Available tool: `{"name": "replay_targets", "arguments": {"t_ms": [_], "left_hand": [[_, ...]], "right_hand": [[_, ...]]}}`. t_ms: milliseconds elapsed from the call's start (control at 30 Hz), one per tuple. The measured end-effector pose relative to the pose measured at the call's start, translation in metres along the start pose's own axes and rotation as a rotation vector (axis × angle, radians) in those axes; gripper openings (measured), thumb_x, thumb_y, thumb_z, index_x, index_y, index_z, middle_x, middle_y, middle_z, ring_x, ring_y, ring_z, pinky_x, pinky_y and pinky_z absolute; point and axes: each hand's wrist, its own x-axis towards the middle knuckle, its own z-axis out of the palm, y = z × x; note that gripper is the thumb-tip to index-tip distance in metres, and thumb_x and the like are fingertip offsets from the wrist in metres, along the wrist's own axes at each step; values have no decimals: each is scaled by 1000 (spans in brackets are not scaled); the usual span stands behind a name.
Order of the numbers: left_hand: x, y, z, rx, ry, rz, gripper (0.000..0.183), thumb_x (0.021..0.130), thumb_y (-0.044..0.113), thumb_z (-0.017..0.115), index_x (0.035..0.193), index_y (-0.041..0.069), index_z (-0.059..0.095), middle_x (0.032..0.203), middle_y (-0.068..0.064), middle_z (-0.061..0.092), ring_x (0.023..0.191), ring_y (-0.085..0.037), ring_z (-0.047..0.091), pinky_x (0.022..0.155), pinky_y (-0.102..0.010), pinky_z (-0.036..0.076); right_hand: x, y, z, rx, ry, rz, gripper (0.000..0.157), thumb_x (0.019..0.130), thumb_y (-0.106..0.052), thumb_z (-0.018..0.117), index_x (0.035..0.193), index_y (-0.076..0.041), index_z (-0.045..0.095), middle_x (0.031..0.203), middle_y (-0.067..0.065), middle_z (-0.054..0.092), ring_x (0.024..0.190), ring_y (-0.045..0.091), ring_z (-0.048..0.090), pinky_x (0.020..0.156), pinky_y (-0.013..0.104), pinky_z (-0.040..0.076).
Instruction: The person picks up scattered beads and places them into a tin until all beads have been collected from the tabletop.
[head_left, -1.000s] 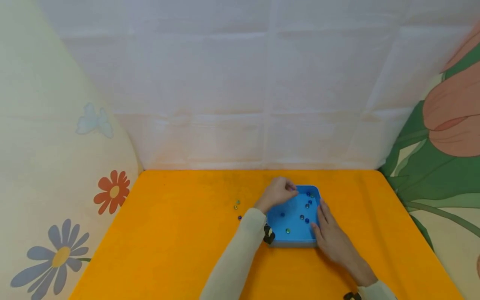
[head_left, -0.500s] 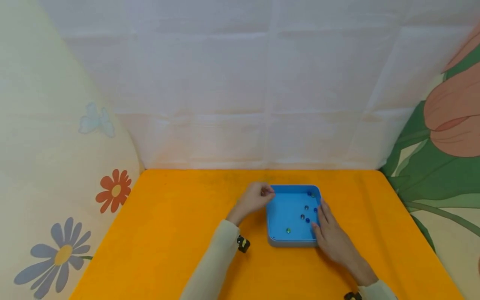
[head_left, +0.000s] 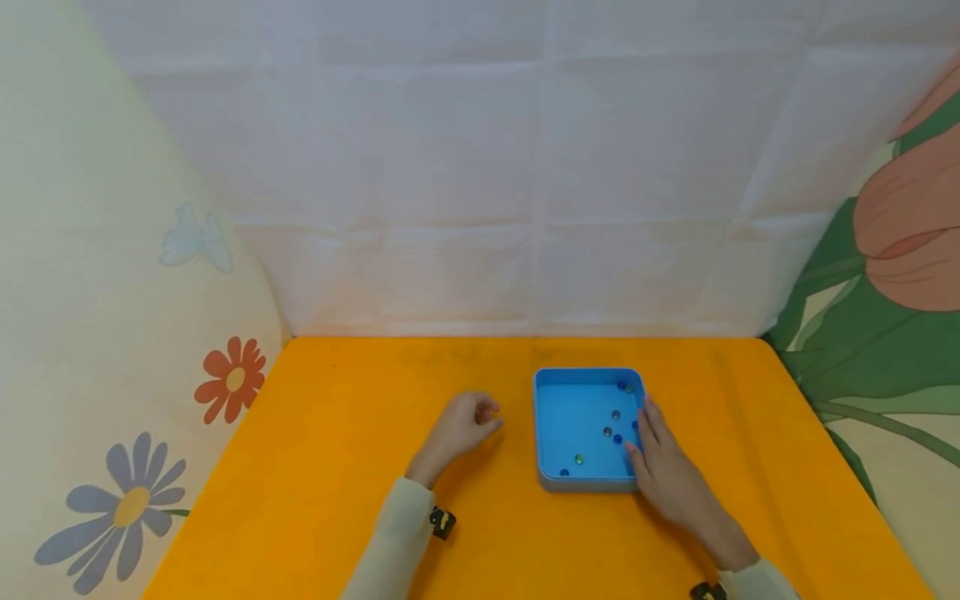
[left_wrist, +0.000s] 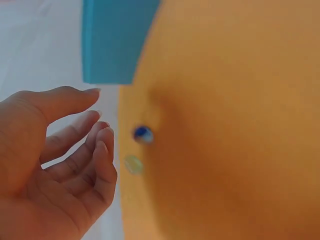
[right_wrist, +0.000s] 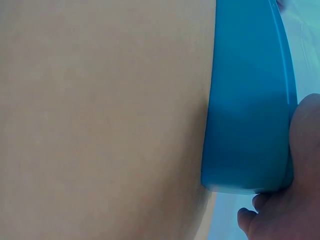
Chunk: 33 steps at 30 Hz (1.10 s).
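My left hand point(head_left: 459, 429) is over the table left of the blue tray point(head_left: 588, 485), fingers loosely bent and a gap between thumb and fingers, holding nothing. Close to its fingertips in the left wrist view lie a blue-and-white glass marble point(left_wrist: 143, 134) and a pale yellow-green marble point(left_wrist: 133, 165); the hand hides them in the head view. My right hand point(head_left: 671, 479) holds the tray at its right side, thumb over the rim and fingers along the outer wall. Inside the tray are several marbles, among them a green one point(head_left: 579, 459) and a blue one point(head_left: 565, 472).
An orange-yellow cloth point(head_left: 330, 467) covers the table. A white sheet point(head_left: 412, 167) hangs behind it. Flower-printed panels stand at the left point(head_left: 90, 333) and right point(head_left: 885, 333).
The left hand has moved left and toward me, from over the tray to over the table beside it. Blue marbles in the tray have rolled. The right hand keeps its place.
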Motion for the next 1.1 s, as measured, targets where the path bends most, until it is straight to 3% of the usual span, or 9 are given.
{"name": "replay_targets", "arguments": {"t_ms": [167,333,867,1100], "left_hand": [[-14,-16,0,77,-27,4,10,95,10,77,100,4,72,84,-5,66,73,-14,54,67,-30,49],[-17,-25,2,116,-26,-16,10,96,14,77,99,6,73,85,-4,68,73,-13,56,65,-28,50],[-19,-26,4,89,-8,-49,7,97,15,76,96,8,78,85,-3,73,70,-9,60,64,-24,52],[-16,-30,4,87,-27,-45,10,100,11,70,100,7,79,94,-6,77,77,-9,64,66,-24,55]], "right_hand": [[0,0,-1,1,1,-2,69,113,-29,45,162,12,19,177,24,2,161,48,15,124,65,25],[0,0,-1,-6,8,-1,69,113,-29,46,162,12,19,177,23,2,160,48,16,124,65,26],[0,-1,2,-7,8,2,70,113,-29,46,163,11,17,177,23,2,160,48,17,124,65,26],[-1,0,2,-6,8,-2,71,113,-29,47,162,12,17,177,24,2,160,48,16,123,66,26]]}}
